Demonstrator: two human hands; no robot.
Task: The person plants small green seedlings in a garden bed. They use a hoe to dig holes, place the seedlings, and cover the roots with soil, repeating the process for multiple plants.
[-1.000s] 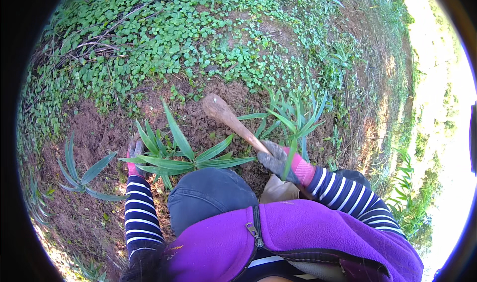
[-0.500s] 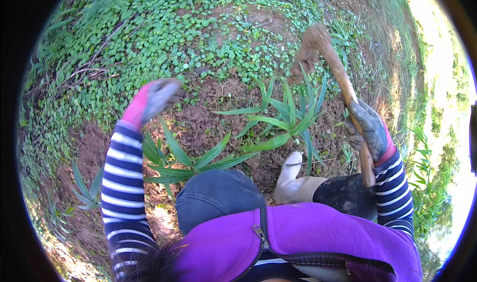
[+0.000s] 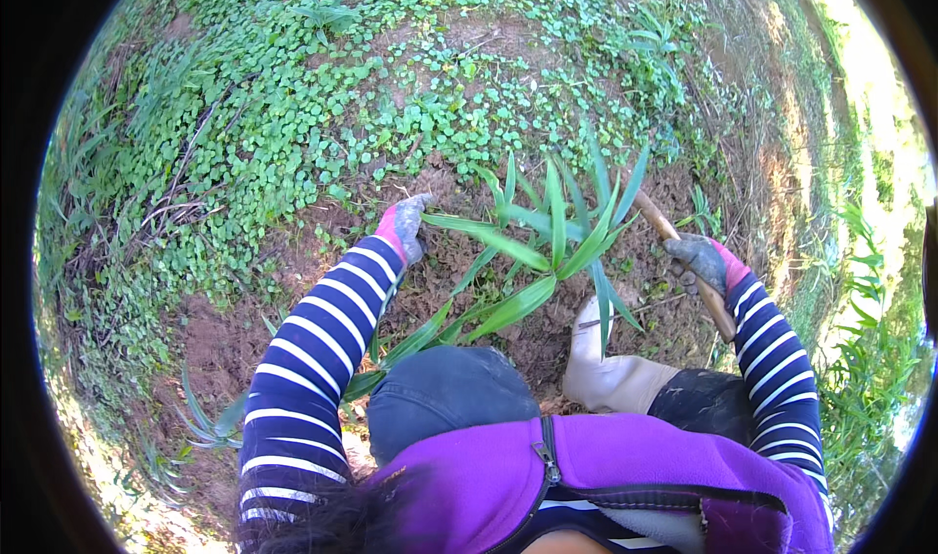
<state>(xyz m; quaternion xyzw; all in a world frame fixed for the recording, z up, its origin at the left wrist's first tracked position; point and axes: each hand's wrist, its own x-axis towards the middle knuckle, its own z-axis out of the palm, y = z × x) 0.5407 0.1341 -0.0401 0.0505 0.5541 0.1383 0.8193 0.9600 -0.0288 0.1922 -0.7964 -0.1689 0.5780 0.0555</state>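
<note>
My right hand (image 3: 700, 263), in a muddy grey glove with a pink cuff, is wrapped round the wooden handle of a hoe (image 3: 658, 216). The handle slants away to the far left; the hoe's head is hidden behind the long leaves of a green plant (image 3: 555, 251). At the left of this plant, my gloved left hand (image 3: 411, 228) is low at the bare soil (image 3: 381, 207). Its fingers look curled in and are partly hidden; what they hold, if anything, I cannot make out.
Low round-leaved weeds (image 3: 391, 85) cover the ground beyond. Another leafy plant (image 3: 415, 342) stands beside my bent knee (image 3: 449, 393). My pale boot (image 3: 591, 359) is planted close to the middle plant. Dry stalks (image 3: 181, 207) lie at the left, and taller greenery (image 3: 865, 290) grows at the right.
My left hand has moved right and down to the soil beside the plant. The hoe's head has come down from above the plant to behind its leaves.
</note>
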